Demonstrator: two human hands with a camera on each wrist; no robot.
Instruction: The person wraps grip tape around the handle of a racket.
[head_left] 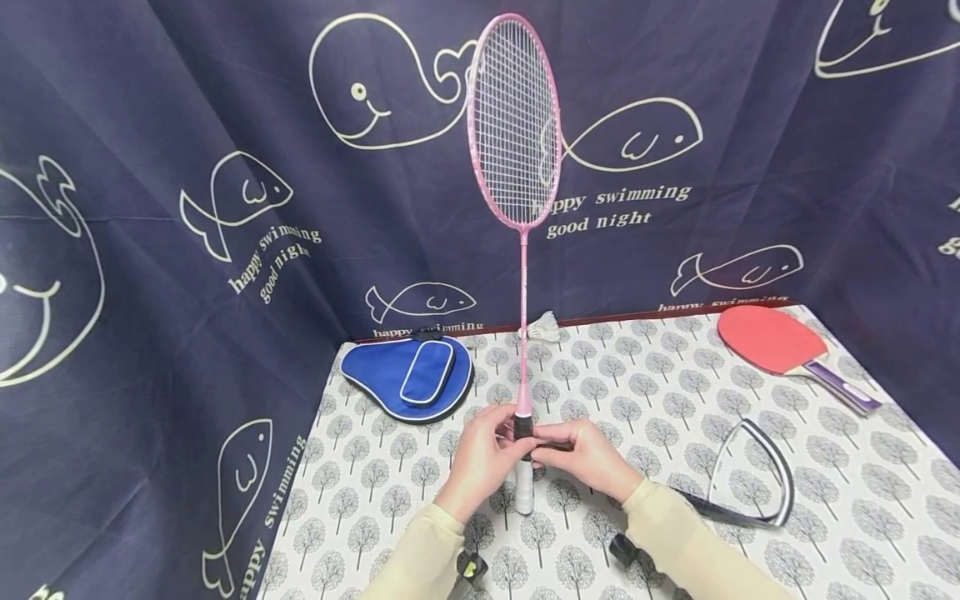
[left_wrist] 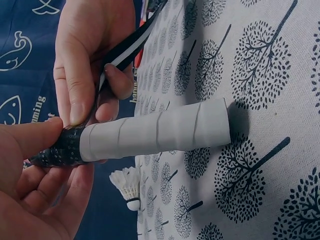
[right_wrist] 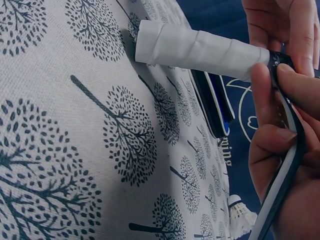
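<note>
The pink badminton racket (head_left: 514, 125) stood upright near the front middle of the surface (head_left: 675, 400), the butt of its white-wrapped handle (head_left: 523, 487) resting on the tree-patterned cloth and its strung head up in front of the whale-printed backdrop (head_left: 187, 208). Where the white wrap ended, a short dark section of the handle sat under the fingers of both hands. The left hand (head_left: 483, 454) gripped that dark part, thumb pressed on its side and the other fingers curled round behind. The right hand (head_left: 592, 454) pinched a black-and-white strap (head_left: 780, 483) against the same spot, fingers curled round the strap, which ran away from the hand and lay in a loop on the surface to the right. Behind the racket's shaft, near the far edge, lay a white shuttlecock (head_left: 543, 327). A blue paddle case (head_left: 408, 379) lay to the left of the shaft, and a red table tennis paddle (head_left: 780, 342) lay well apart at the far right.
</note>
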